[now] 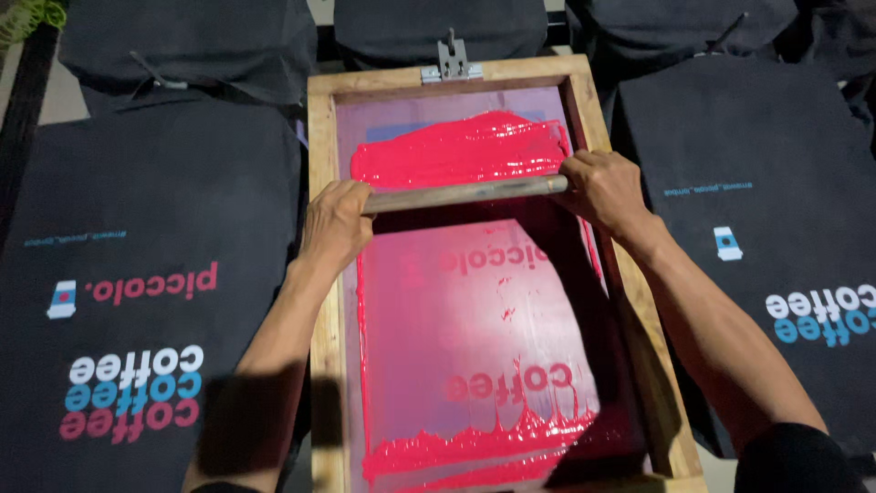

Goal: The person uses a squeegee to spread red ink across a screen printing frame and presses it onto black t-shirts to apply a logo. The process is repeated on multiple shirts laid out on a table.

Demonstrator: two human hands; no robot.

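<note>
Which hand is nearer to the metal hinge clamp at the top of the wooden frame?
Right. The right hand sits below and right of the hinge clamp; the left hand is lower, down-left of it, farther away.

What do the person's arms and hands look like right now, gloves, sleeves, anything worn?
Both hands are bare: no gloves, rings or watch show on the left hand or the right hand. The forearms are uncovered; a dark sleeve starts at the right upper arm.

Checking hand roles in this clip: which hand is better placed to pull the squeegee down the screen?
Neither clearly. The left hand and right hand each grip one end of the squeegee, lying across the wooden-framed screen just below the red ink. The pull probably needs both.
</note>
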